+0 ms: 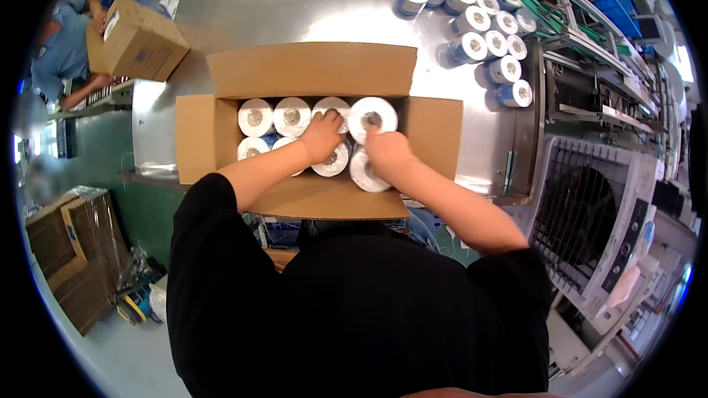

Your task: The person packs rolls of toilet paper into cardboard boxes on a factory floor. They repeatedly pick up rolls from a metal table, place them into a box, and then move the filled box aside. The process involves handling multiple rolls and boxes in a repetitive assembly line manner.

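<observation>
An open cardboard box [313, 72] lies in front of me with white rolls standing on end in two rows. My left hand [322, 137] rests over a back-row roll [330, 107], fingers apart, fingertips near its core. To its right, my right hand [388, 152] has its fingers at the core of a larger-looking white roll [364, 113] in the box's back right area, which seems to sit higher than its neighbours. Another roll [366, 171] stands just in front of that one, partly under my right hand. My left hand and forearm partly cover the front row.
Several wrapped rolls [472, 21] with blue sides stand at the back right of the metal table [295, 11]. At the far left, a person [63, 59] handles another cardboard box [147, 40]. A caged fan unit [586, 203] and metal frames line the right side.
</observation>
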`<act>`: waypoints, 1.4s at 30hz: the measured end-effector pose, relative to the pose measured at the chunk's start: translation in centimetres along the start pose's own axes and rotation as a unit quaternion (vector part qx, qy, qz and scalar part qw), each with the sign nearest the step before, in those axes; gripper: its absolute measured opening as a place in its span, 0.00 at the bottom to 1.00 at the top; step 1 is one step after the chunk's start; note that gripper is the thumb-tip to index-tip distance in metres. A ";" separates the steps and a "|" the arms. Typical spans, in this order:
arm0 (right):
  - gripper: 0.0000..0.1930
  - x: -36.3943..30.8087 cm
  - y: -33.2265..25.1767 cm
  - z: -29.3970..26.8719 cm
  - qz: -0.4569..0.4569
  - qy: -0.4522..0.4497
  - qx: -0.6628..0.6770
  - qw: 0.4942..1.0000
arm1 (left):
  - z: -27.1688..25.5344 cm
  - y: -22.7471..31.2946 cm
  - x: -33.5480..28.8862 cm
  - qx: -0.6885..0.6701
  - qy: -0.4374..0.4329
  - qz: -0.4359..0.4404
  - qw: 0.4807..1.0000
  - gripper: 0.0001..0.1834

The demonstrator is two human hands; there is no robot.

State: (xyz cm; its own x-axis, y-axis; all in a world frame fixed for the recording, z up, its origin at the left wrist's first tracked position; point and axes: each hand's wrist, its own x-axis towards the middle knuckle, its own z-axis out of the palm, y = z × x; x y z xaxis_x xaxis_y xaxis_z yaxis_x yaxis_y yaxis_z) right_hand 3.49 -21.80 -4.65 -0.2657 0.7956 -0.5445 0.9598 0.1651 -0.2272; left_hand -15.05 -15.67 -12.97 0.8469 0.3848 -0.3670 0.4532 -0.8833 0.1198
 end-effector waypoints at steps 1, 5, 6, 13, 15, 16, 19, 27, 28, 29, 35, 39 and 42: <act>0.23 2.2 0.3 2.4 0.040 -0.004 -0.020 0.999 | -0.2 -0.6 -0.2 -0.029 -0.004 0.017 0.999 0.22; 0.26 3.3 2.5 6.0 -0.011 -0.006 -0.158 0.987 | -5.3 -2.1 -1.1 -0.176 -0.076 0.054 0.980 0.17; 0.25 2.3 3.3 6.1 -0.020 -0.011 -0.158 0.987 | -9.2 -2.0 0.0 -0.228 -0.114 0.053 0.965 0.15; 0.14 -6.1 10.9 0.3 0.015 0.013 0.165 0.986 | -16.2 -0.7 13.4 -0.219 0.224 0.060 0.948 0.24; 0.12 -6.9 14.4 -3.3 -0.018 0.208 0.382 0.900 | -8.5 -1.8 19.2 -0.324 0.066 -0.002 0.944 0.26; 0.12 -6.6 17.1 -3.5 0.069 0.310 0.438 0.841 | -8.6 -1.7 22.0 -0.315 0.064 0.002 0.947 0.27; 0.17 -4.5 29.0 -2.6 0.309 0.447 0.483 0.686 | -9.6 -0.4 31.1 -0.265 0.090 0.024 0.960 0.28; 0.55 4.4 46.1 4.2 0.507 0.295 0.611 0.532 | -12.1 0.8 51.2 0.177 0.050 0.380 0.907 0.25; 0.56 5.5 47.4 5.2 0.521 0.295 0.582 0.550 | -11.4 1.6 52.3 0.223 0.020 0.411 0.884 0.25; 0.56 6.5 48.3 5.8 0.533 0.295 0.552 0.570 | -11.1 2.4 52.7 0.230 0.034 0.406 0.884 0.18; 0.45 8.3 51.1 10.7 0.572 0.435 0.475 0.509 | -8.9 2.2 53.3 0.138 0.072 0.399 0.904 0.10; 0.47 4.2 45.5 12.4 0.497 0.393 0.436 0.639 | -13.1 0.2 45.5 -0.032 -0.019 0.217 0.975 0.20; 0.44 -0.1 40.9 15.6 0.400 0.351 0.460 0.711 | -18.8 -2.8 36.9 -0.219 0.062 0.057 0.972 0.21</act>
State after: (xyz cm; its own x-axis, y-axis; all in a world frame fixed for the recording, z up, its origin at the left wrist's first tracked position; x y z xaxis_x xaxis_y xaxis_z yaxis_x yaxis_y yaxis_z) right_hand 41.36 -24.24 -26.49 0.7515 0.5691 -0.3338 0.2268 -0.6979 -0.6793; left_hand 20.16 6.07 -9.51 0.9132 0.3445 -0.2178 0.4066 -0.7335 0.5447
